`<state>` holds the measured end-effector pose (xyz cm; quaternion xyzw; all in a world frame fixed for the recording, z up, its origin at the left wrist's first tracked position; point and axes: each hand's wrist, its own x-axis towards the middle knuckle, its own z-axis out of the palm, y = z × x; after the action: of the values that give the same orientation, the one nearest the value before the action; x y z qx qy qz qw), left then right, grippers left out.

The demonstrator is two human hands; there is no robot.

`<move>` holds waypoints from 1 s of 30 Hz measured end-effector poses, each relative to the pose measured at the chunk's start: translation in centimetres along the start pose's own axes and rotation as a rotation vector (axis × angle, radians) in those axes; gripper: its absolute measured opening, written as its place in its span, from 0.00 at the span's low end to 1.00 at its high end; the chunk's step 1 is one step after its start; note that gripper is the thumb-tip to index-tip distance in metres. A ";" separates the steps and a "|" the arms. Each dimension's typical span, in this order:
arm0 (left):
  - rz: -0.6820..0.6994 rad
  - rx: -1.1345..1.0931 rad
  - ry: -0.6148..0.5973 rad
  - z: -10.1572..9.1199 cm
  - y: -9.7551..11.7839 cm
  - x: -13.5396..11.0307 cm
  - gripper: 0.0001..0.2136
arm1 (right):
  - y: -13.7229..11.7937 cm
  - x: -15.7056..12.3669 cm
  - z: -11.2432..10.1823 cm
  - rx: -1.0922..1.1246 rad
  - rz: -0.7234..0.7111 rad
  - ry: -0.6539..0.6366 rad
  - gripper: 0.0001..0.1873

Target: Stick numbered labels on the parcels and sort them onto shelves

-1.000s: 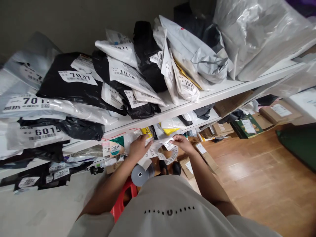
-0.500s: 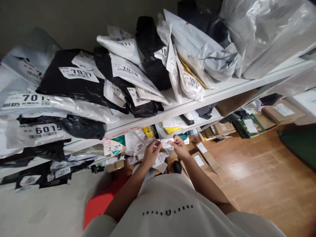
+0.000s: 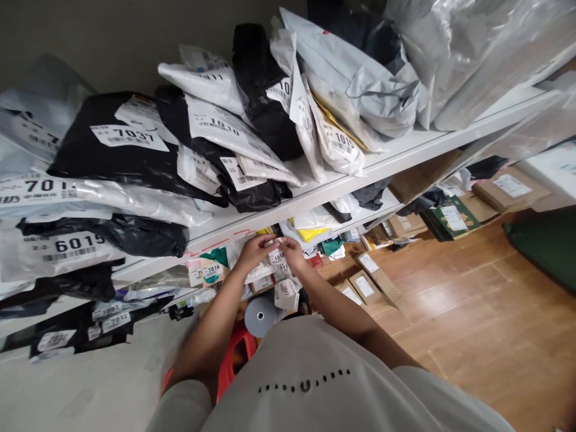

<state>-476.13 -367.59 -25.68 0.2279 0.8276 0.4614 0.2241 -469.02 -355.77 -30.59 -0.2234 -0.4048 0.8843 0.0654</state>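
A strip of white number labels [image 3: 279, 268] hangs in front of my shirt, printed 1010 and 1011 near its top. Its lower part runs down toward a grey-blue roll [image 3: 260, 317] with a small hole at its centre. My right hand [image 3: 291, 252] pinches the strip's upper end between thumb and fingers. Close beside it, my left hand [image 3: 257, 252] is closed, its fingertips at the same top edge of the strip. The fingertips of both hands nearly meet, and the exact edge they grip is partly hidden.
A white shelf [image 3: 324, 191] above my hands bears several bagged parcels, including a black one marked 7037 [image 3: 108, 150] and white ones marked 1010 [image 3: 229, 127] and 1015 [image 3: 339, 144]. Cardboard boxes [image 3: 380, 282] stand on the wooden floor. A red stool [image 3: 238, 354] is below my left arm.
Both hands have shifted left and slightly up with the label strip. My fingertips have come closer together. More of the roll and the red stool now shows below.
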 end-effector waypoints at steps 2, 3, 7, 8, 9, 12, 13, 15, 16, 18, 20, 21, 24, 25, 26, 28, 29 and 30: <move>-0.053 -0.084 -0.076 -0.3 0.1 0.5 0.21 | -0.3 -0.2 0.1 -0.044 -0.057 0.039 0.21; -0.068 -0.105 -0.086 -0.4 0.3 0.6 0.22 | -0.6 -0.4 0.0 -0.064 -0.082 0.049 0.22; -0.126 -0.217 -0.078 -0.6 1.1 0.2 0.23 | -1.3 -1.1 -1.0 -0.079 -0.051 -0.053 0.22; -0.146 -0.236 -0.080 -0.8 1.1 0.1 0.23 | -1.3 -1.1 -1.3 -0.094 -0.034 -0.076 0.22; -0.162 -0.245 -0.084 -1.0 1.1 0.1 0.22 | -1.3 -1.1 -1.5 -0.119 -0.024 -0.088 0.22; -0.132 -0.158 -0.095 -1.7 0.5 0.5 0.19 | -0.6 -0.8 -1.5 -0.187 -0.052 -0.041 0.22; -0.099 -0.083 -0.090 -1.9 0.3 0.8 0.17 | -0.3 -0.7 -1.3 -0.192 -0.068 -0.007 0.23; -0.023 0.157 -0.081 -2.2 0.1 1.6 0.13 | 0.4 -0.3 -0.7 -0.188 -0.099 0.065 0.25; 0.012 0.289 -0.080 -2.3 0.1 2.0 0.12 | 0.7 -0.2 -0.4 -0.172 -0.104 0.083 0.26; 0.068 0.497 -0.088 -2.3 0.3 2.8 0.10 | 1.2 0.3 0.1 -0.127 -0.064 0.085 0.26; 0.099 0.597 -0.100 -2.2 0.4 3.4 0.08 | 1.7 0.8 0.2 -0.094 0.005 0.107 0.28; 0.107 0.621 -0.104 -2.0 0.3 3.7 0.07 | 2.1 1.1 0.2 -0.092 0.035 0.135 0.28; 0.122 0.720 -0.099 -1.6 -0.3 4.1 0.08 | 3.4 2.1 0.2 -0.139 0.062 0.263 0.27; 0.123 0.750 -0.094 -1.5 -0.6 4.2 0.08 | 3.8 2.5 0.3 -0.156 0.061 0.306 0.27; 0.121 0.778 -0.091 -1.4 -0.8 4.2 0.08 | 4.3 2.7 0.3 -0.173 0.057 0.341 0.27; 0.115 0.820 -0.091 -1.3 -1.2 4.2 0.08 | 4.8 2.9 0.4 -0.198 0.043 0.376 0.27; 0.112 0.836 -0.093 -1.4 -1.2 4.2 0.08 | 5.0 2.8 0.4 -0.206 0.038 0.375 0.27; 0.109 0.847 -0.095 -1.4 -1.2 4.1 0.08 | 5.0 2.6 0.3 -0.212 0.036 0.367 0.27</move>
<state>-480.45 -366.67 -26.75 0.3641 0.9195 0.0810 0.1240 -471.14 -358.53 -35.00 -0.3936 -0.4728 0.7822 0.0986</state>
